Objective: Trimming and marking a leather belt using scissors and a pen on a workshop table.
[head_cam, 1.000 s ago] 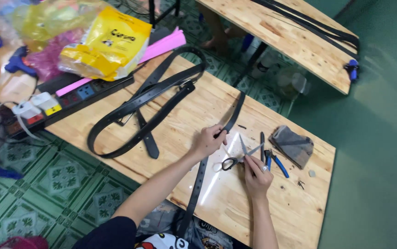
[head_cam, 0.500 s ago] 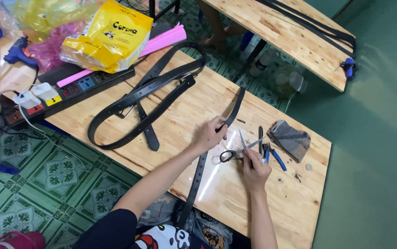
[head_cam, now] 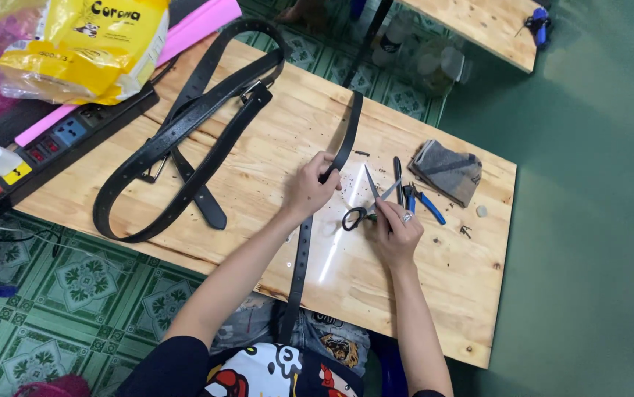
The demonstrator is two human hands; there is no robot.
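My left hand [head_cam: 310, 187] grips a long black belt strap [head_cam: 346, 132] that runs from the table's far side, under my fingers, and down off the near edge toward my lap. My right hand [head_cam: 396, 231] rests on a pair of black-handled scissors [head_cam: 365, 206] lying open on the wooden table [head_cam: 449, 287], fingers on the handle end. The two hands sit close together, a little apart.
Looped black belts [head_cam: 184, 140] lie to the left. A pen, blue-handled pliers [head_cam: 424, 202] and a grey cloth pouch [head_cam: 448, 170] lie to the right. A black power strip [head_cam: 52, 143], a pink strip and a yellow plastic bag [head_cam: 89, 44] crowd the far left. A second wooden table [head_cam: 479, 22] stands beyond.
The view has shifted nearer to the table. My hands stay in nearly the same places, left on the strap and right at the scissors.
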